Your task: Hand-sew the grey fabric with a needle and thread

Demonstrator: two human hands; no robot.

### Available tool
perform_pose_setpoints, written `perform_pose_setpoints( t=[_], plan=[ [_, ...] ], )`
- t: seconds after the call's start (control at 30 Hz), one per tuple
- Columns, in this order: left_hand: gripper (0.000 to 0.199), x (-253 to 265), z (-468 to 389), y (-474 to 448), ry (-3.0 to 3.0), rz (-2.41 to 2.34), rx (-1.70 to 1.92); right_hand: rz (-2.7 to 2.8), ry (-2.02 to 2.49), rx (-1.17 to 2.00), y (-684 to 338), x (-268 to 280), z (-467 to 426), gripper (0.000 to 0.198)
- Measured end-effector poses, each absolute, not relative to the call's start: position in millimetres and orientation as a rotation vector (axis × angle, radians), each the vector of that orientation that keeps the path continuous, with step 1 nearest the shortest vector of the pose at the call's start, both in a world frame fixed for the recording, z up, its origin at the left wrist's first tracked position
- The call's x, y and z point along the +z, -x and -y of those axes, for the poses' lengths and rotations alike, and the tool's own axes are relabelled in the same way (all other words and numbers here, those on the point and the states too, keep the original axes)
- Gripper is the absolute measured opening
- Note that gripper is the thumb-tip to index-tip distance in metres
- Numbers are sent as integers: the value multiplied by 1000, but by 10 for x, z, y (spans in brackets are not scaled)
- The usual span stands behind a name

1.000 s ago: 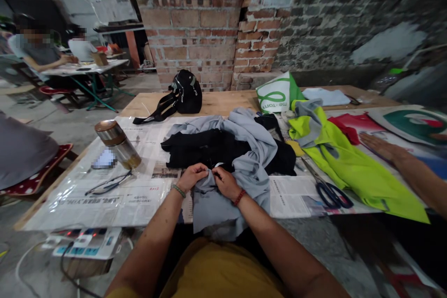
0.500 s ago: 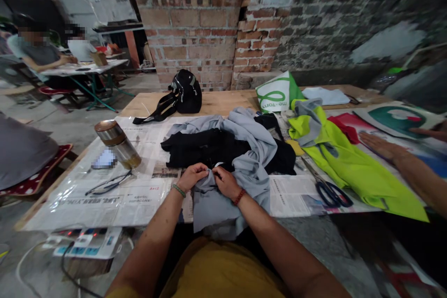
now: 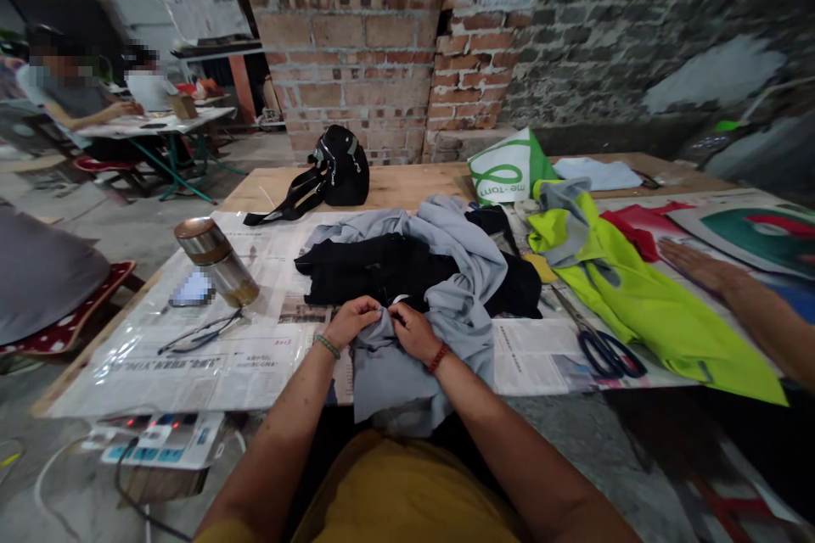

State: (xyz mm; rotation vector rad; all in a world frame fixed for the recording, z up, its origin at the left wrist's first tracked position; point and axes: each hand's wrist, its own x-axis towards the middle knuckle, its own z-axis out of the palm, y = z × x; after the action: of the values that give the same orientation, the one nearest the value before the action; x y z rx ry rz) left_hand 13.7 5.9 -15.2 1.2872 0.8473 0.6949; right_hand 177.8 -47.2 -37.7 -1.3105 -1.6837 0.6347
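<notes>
Both my hands pinch a grey garment [image 3: 398, 377] at the table's front edge, and its cloth hangs over that edge. My left hand [image 3: 354, 322] is closed on a fold of it. Close beside, my right hand [image 3: 413, 331] is closed on the same cloth, with a small white bit showing above the fingers. Whether a needle or thread is between the fingertips cannot be made out. Black cloth [image 3: 366, 267] lies just beyond my hands, with more of the grey garment bunched around it.
Scissors [image 3: 608, 348] and a yellow-green garment [image 3: 655, 305] lie to the right. There a co-worker's hand [image 3: 700, 267] rests near an iron [image 3: 757, 229]. On the left stand a metal flask [image 3: 220, 263] and glasses [image 3: 202, 333]. A black bag [image 3: 344, 165] sits behind; a power strip [image 3: 159, 441] is below.
The co-worker's iron has shifted slightly to the right and nearer. My hands hold almost the same position on the grey cloth.
</notes>
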Motion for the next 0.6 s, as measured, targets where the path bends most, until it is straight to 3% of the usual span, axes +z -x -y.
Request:
perform_pose_setpoints(
  t=[0.6],
  plan=[
    [33,-136,-54,-133,-1300,-851,714,1677,1320,650,-1774,-359,476,15]
  ],
)
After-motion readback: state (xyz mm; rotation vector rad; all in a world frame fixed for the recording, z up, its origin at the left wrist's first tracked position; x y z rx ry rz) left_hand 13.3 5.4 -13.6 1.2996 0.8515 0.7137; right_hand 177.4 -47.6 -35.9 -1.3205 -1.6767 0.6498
